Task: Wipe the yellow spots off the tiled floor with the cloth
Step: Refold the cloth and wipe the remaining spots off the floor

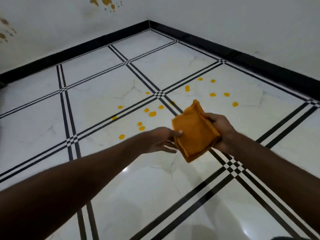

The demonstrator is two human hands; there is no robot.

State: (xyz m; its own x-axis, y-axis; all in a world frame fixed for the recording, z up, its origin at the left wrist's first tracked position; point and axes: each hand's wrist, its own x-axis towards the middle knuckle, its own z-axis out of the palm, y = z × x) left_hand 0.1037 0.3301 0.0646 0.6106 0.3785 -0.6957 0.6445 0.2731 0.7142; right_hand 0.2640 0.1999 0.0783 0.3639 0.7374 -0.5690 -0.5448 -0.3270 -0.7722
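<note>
I hold a folded orange cloth (194, 134) in the air above the floor. My right hand (220, 126) grips its right edge. At the cloth's left edge my left hand (161, 140) has its thumb on top and its fingers underneath. Several yellow spots (152, 113) are scattered over the white tiled floor (97, 101) beyond the cloth, from one (121, 136) near my left hand to a group (212, 94) toward the right wall.
The floor has white marble-look tiles with black striped lines. A black skirting board (242, 56) runs along two white walls that meet in a corner ahead. Brownish-yellow stains (105, 1) mark the left wall.
</note>
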